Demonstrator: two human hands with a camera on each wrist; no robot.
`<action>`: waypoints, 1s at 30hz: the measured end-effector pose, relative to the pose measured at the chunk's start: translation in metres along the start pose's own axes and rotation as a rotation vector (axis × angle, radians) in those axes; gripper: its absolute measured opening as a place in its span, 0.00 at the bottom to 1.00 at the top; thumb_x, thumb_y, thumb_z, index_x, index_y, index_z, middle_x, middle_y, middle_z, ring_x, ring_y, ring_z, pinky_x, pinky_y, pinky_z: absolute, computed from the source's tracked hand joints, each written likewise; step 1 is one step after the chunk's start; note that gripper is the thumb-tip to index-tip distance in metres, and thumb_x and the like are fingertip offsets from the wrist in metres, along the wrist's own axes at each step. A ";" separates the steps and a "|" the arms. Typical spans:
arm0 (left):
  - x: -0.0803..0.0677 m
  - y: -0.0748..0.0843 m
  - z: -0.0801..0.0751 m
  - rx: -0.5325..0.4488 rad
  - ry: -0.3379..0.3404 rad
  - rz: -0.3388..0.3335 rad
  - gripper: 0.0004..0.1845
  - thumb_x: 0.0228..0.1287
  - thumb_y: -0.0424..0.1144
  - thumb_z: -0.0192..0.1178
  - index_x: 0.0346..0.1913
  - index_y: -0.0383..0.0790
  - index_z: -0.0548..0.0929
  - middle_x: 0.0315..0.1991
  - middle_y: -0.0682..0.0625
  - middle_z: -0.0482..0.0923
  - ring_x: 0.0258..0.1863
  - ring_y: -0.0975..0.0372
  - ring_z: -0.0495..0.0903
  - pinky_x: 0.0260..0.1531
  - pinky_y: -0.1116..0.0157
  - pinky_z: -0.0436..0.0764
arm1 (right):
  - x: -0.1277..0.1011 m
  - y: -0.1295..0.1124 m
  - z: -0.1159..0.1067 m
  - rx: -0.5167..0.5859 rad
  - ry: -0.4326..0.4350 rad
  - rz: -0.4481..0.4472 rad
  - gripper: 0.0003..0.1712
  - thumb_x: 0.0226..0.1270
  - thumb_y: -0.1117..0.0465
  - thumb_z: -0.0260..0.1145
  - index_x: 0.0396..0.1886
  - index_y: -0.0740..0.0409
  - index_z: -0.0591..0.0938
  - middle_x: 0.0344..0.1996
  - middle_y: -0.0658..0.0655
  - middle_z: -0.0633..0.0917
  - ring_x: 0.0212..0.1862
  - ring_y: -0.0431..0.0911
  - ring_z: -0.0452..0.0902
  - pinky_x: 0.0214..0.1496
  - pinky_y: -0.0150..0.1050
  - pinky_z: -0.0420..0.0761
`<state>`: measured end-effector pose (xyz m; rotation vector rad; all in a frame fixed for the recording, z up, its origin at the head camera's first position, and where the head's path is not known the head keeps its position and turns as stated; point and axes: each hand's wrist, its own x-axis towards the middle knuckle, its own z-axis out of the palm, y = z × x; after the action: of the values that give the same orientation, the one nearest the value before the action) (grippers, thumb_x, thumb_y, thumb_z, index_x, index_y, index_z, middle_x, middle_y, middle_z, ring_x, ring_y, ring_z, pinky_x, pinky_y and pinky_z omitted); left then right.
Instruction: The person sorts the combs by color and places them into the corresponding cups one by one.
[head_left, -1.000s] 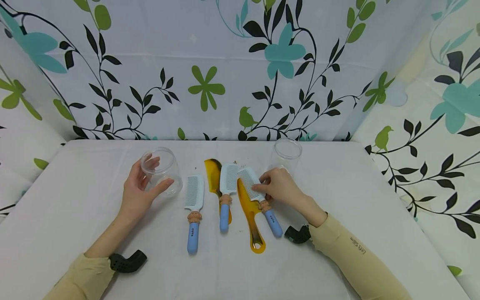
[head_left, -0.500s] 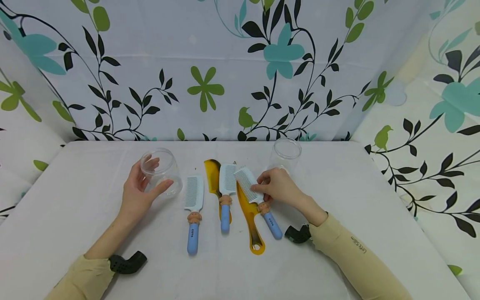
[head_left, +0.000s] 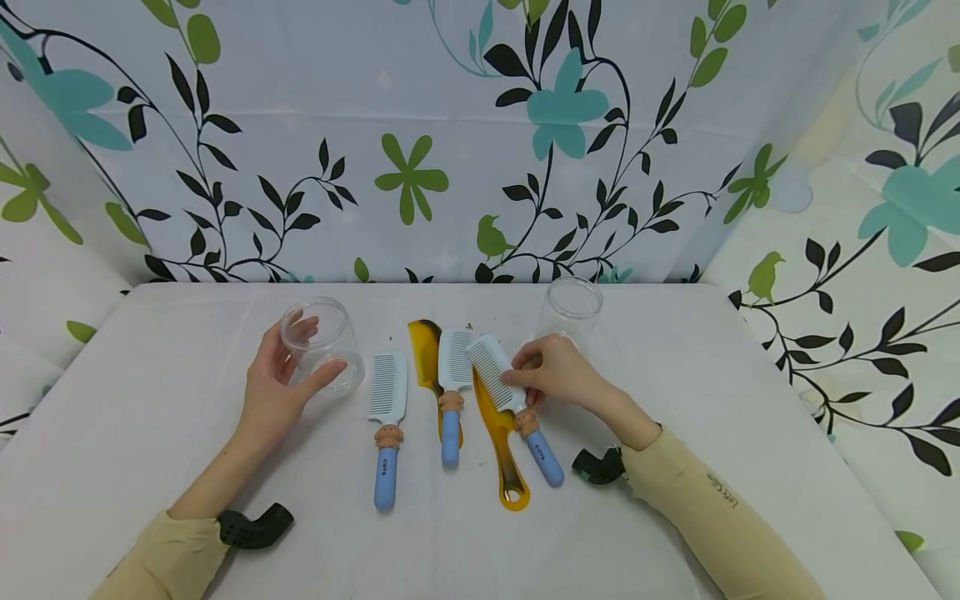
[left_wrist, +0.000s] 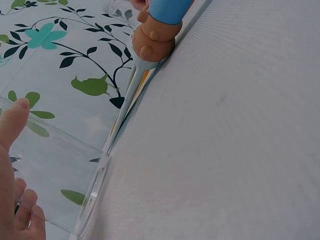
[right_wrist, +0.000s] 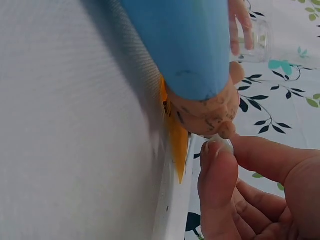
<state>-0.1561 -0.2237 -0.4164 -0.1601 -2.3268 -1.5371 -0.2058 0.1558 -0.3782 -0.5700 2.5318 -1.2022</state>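
2 blue-handled combs (head_left: 387, 417) (head_left: 452, 385), 2 amber combs (head_left: 501, 442) (head_left: 425, 346), a far clear jar (head_left: 572, 310), on white table (head_left: 150, 433).

On the counter (head_left: 675, 517), five combs lie in a row between a left jar (head_left: 322, 342) and a right jar (head_left: 572, 310) farther back.

The right hand (head_left: 558, 371) covers the back edge of the blue-handled comb (head_left: 504, 392) where it pinches, and the base of the far right jar (head_left: 572, 310) behind it. That comb hides part of the amber comb (head_left: 501, 442) beneath. The right wrist view cuts off the comb's handle at the top edge; its teeth are probably out of frame. The small print on the near left comb (head_left: 387, 425) is unreadable.
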 end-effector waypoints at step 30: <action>-0.001 0.003 0.000 0.003 -0.005 -0.001 0.44 0.61 0.33 0.70 0.76 0.52 0.59 0.71 0.44 0.68 0.72 0.64 0.65 0.69 0.79 0.62 | 0.000 -0.003 0.002 0.055 -0.014 0.014 0.11 0.63 0.60 0.72 0.38 0.64 0.86 0.27 0.56 0.89 0.22 0.46 0.85 0.29 0.41 0.88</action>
<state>-0.1546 -0.2225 -0.4137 -0.1628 -2.3326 -1.5357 -0.2043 0.1532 -0.3769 -0.5450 2.4784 -1.2541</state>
